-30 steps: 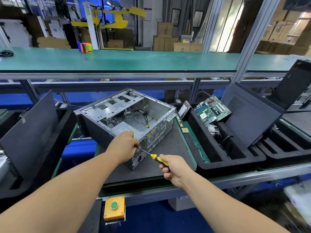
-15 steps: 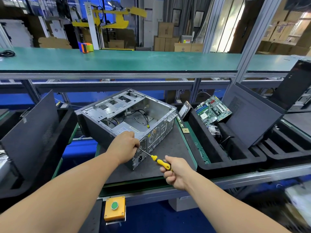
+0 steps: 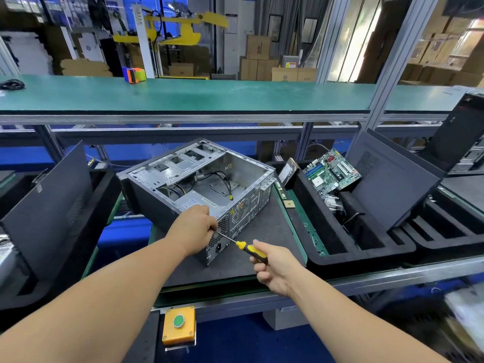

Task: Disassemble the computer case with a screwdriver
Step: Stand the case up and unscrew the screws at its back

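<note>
Barely shifted, right hand [image 3: 275, 268] grips screwdriver [image 3: 246, 248]; left hand [image 3: 195, 226] pinches its shaft at case [image 3: 199, 184].

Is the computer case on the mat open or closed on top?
Open: the computer case has no side panel on top, so its bare metal interior and loose black cables show.

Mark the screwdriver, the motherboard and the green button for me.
screwdriver [image 3: 250, 249]: head view, on the yellow and black handle.
motherboard [image 3: 332, 172]: head view, middle of the green board leaning in the black tray.
green button [image 3: 178, 320]: head view, centre of the button cap on the yellow box.
</note>
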